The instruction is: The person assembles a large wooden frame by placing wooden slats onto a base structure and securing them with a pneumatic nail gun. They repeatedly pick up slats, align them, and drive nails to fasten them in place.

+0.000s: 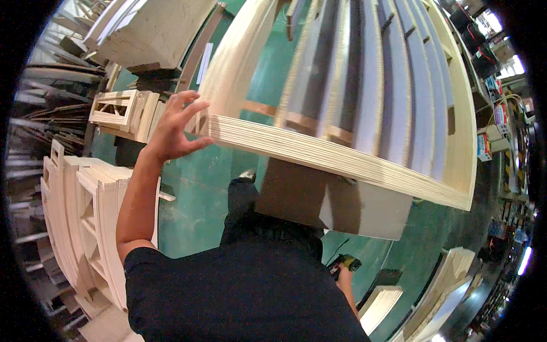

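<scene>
A large pale wooden frame (336, 158) stretches across the upper middle, with long grey-blue slats (367, 85) running away from me inside it. At its near left corner is my left hand (175, 126), thumb and fingers spread around the end; whether the fingertips touch the wood, I cannot tell. My right hand (344, 276) hangs low by my right side, closed on a yellow-and-black handheld power tool (348, 263). Its exact kind is too small to make out. A brown panel (290, 191) shows below the frame's near rail, close to my body.
Stacked wooden frames (94, 211) stand at my left, with smaller ones (122, 111) beyond. A big block of boards (154, 37) sits at the far left. Lower right, pale planks (380, 308) lie on the green floor (188, 216). Shelving with boxes (484, 147) lines the right.
</scene>
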`<act>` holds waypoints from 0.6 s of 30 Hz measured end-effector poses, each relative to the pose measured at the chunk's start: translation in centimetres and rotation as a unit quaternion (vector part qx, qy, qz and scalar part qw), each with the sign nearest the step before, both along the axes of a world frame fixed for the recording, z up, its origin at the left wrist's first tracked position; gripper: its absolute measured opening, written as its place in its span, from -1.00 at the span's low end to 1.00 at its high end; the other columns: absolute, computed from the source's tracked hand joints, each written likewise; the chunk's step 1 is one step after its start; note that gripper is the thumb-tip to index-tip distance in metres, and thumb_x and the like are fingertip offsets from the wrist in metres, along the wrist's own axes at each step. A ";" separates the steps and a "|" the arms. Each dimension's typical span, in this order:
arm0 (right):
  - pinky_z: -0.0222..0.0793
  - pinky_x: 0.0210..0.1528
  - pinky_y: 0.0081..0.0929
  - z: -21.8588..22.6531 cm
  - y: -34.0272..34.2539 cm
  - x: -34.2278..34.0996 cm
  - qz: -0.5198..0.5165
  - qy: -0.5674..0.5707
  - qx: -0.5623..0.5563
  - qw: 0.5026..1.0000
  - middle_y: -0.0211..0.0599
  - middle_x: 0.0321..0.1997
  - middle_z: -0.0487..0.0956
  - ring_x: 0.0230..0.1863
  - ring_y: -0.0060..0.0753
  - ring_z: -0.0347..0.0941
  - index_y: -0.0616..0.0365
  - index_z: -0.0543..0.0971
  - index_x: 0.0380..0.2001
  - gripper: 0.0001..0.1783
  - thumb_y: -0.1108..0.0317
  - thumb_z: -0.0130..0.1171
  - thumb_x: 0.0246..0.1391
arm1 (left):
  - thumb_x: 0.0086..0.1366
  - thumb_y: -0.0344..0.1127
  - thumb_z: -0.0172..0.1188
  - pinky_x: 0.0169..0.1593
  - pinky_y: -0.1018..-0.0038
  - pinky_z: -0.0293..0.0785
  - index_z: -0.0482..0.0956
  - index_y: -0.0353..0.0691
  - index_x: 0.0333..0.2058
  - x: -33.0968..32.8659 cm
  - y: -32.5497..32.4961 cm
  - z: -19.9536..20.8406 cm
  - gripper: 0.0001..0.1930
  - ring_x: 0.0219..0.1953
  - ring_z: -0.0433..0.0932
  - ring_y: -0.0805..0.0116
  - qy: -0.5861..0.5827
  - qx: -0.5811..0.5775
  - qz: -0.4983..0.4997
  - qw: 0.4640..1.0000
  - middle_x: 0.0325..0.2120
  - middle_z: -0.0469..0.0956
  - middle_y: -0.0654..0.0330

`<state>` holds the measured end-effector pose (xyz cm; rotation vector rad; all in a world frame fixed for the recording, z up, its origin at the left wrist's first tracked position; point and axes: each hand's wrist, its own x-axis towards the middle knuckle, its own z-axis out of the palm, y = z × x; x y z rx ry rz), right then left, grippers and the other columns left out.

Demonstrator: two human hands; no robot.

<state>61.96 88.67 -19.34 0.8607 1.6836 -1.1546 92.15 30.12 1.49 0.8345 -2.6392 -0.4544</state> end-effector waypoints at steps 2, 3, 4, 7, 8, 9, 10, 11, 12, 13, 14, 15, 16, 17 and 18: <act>0.34 -0.45 -0.28 -2.7 -0.4 4.4 -0.019 -0.035 -0.067 0.997 -0.26 -0.48 0.43 -0.53 -0.27 0.34 0.18 0.47 -0.33 -0.91 0.49 -0.02 0.27 | -0.09 -0.13 0.61 0.35 0.00 0.30 0.50 -0.07 0.21 2.3 -3.8 -2.3 -0.18 0.33 0.27 -0.15 0.008 0.011 -0.068 0.998 0.27 0.29 -0.09; 0.35 -0.42 -0.26 -2.6 -2.6 6.9 -0.040 -0.015 -0.016 0.999 -0.25 -0.51 0.44 -0.53 -0.23 0.36 0.20 0.48 -0.40 -0.87 0.45 0.04 0.25 | -0.11 -0.13 0.63 0.37 -0.01 0.26 0.47 -0.05 0.24 2.8 -5.1 -3.6 -0.12 0.36 0.23 -0.16 0.024 0.026 -0.105 0.994 0.31 0.24 -0.08; 0.35 -0.44 -0.24 -3.0 -3.5 8.6 0.049 0.009 -0.004 0.999 -0.25 -0.52 0.45 -0.56 -0.24 0.37 0.19 0.49 -0.42 -0.90 0.43 0.11 0.19 | -0.14 -0.13 0.64 0.39 -0.03 0.23 0.44 -0.03 0.28 2.9 -6.4 -4.8 -0.07 0.39 0.18 -0.17 0.043 0.041 -0.142 0.988 0.34 0.19 -0.07; 0.43 -0.51 -0.28 0.1 -8.6 12.6 0.083 0.080 0.041 0.992 -0.26 -0.38 0.54 -0.57 -0.27 0.45 0.16 0.55 -0.23 -0.82 0.49 0.22 0.05 | -0.16 -0.06 0.69 0.46 -0.06 0.12 0.38 -0.04 0.33 4.0 -7.0 -8.1 0.03 0.50 0.02 -0.20 0.149 0.083 -0.176 0.969 0.45 0.03 -0.14; 0.45 -0.51 -0.32 -0.6 -8.2 13.0 0.110 0.093 0.023 0.989 -0.30 -0.38 0.55 -0.58 -0.32 0.45 0.16 0.57 -0.17 -0.75 0.50 0.26 0.03 | -0.14 -0.06 0.69 0.48 -0.06 0.08 0.37 -0.02 0.34 3.8 -6.8 -9.3 0.03 0.52 -0.02 -0.21 0.203 0.116 -0.176 0.956 0.47 0.00 -0.15; 0.45 -0.51 -0.35 0.0 -9.5 13.7 0.128 0.125 0.037 0.983 -0.31 -0.38 0.56 -0.59 -0.34 0.45 0.17 0.57 -0.14 -0.72 0.50 0.27 0.02 | -0.13 -0.06 0.68 0.50 -0.09 0.00 0.27 -0.08 0.39 3.5 -5.8 -11.1 0.10 0.55 -0.11 -0.25 0.248 0.195 -0.163 0.935 0.48 -0.01 -0.22; 0.45 -0.52 -0.38 0.5 -11.0 14.5 0.145 0.153 0.050 0.976 -0.32 -0.38 0.57 -0.59 -0.37 0.45 0.18 0.58 -0.10 -0.68 0.50 0.28 0.02 | -0.14 -0.11 0.69 0.48 -0.07 0.06 0.25 -0.11 0.39 3.1 -4.9 -11.7 0.11 0.53 -0.06 -0.26 0.277 0.176 -0.132 0.935 0.47 0.01 -0.23; 0.46 -0.52 -0.37 1.2 -11.2 15.0 0.165 0.180 0.039 0.969 -0.33 -0.41 0.58 -0.59 -0.38 0.48 0.19 0.57 -0.14 -0.69 0.47 0.33 0.00 | -0.14 -0.15 0.70 0.46 -0.05 0.12 0.22 -0.14 0.40 2.4 -3.7 -11.9 0.13 0.51 -0.01 -0.27 0.304 0.156 -0.103 0.934 0.46 0.03 -0.25; 0.47 -0.52 -0.35 1.5 -11.9 15.9 0.182 0.203 0.026 0.962 -0.34 -0.45 0.59 -0.59 -0.38 0.50 0.20 0.57 -0.17 -0.69 0.44 0.37 -0.02 | -0.14 -0.20 0.71 0.45 -0.03 0.18 0.20 -0.17 0.40 2.1 -3.2 -12.0 0.14 0.50 0.04 -0.28 0.328 0.135 -0.075 0.932 0.45 0.04 -0.26; 0.48 -0.52 -0.34 2.0 -12.6 16.8 0.202 0.227 0.015 0.953 -0.34 -0.48 0.60 -0.59 -0.39 0.52 0.21 0.57 -0.21 -0.69 0.41 0.42 -0.04 | -0.10 -0.22 0.69 0.42 0.01 0.24 0.09 -0.21 0.44 2.0 -2.0 -12.3 0.19 0.48 0.11 -0.30 0.324 0.141 -0.064 0.933 0.44 0.05 -0.35; 0.48 -0.51 -0.35 2.4 -13.4 17.5 0.224 0.237 0.031 0.945 -0.35 -0.50 0.60 -0.59 -0.40 0.52 0.21 0.57 -0.24 -0.71 0.40 0.42 -0.03 | -0.08 -0.22 0.69 0.41 0.03 0.26 0.08 -0.21 0.44 1.7 -1.7 -12.6 0.18 0.47 0.13 -0.30 0.343 0.145 -0.054 0.927 0.44 0.05 -0.36; 0.47 -0.50 -0.36 3.1 -14.4 17.9 0.251 0.248 0.047 0.935 -0.35 -0.51 0.60 -0.58 -0.41 0.53 0.22 0.58 -0.27 -0.73 0.40 0.42 -0.02 | -0.07 -0.23 0.68 0.40 0.04 0.28 0.08 -0.21 0.44 1.4 -1.3 -12.7 0.17 0.46 0.16 -0.30 0.363 0.149 -0.041 0.919 0.43 0.05 -0.38; 0.47 -0.49 -0.37 3.5 -15.0 18.1 0.277 0.259 0.062 0.923 -0.35 -0.52 0.59 -0.58 -0.42 0.53 0.23 0.58 -0.31 -0.75 0.40 0.42 -0.02 | -0.05 -0.23 0.68 0.39 0.06 0.30 0.07 -0.21 0.44 1.2 -1.0 -12.9 0.16 0.44 0.19 -0.30 0.383 0.153 -0.026 0.911 0.43 0.05 -0.40; 0.47 -0.46 -0.39 3.2 -14.7 17.9 0.320 0.255 0.068 0.910 -0.36 -0.56 0.58 -0.56 -0.45 0.54 0.24 0.56 -0.37 -0.77 0.40 0.43 -0.01 | -0.03 -0.23 0.67 0.39 0.07 0.30 0.07 -0.23 0.44 1.3 -0.9 -13.0 0.15 0.44 0.20 -0.31 0.385 0.155 -0.027 0.909 0.42 0.06 -0.41; 0.47 -0.45 -0.38 3.4 -15.0 18.2 0.306 0.246 0.061 0.918 -0.35 -0.55 0.59 -0.56 -0.44 0.54 0.24 0.55 -0.36 -0.77 0.41 0.43 0.00 | -0.01 -0.23 0.66 0.39 0.08 0.30 0.07 -0.24 0.44 1.1 -1.0 -12.8 0.14 0.43 0.21 -0.31 0.386 0.155 -0.030 0.909 0.42 0.06 -0.42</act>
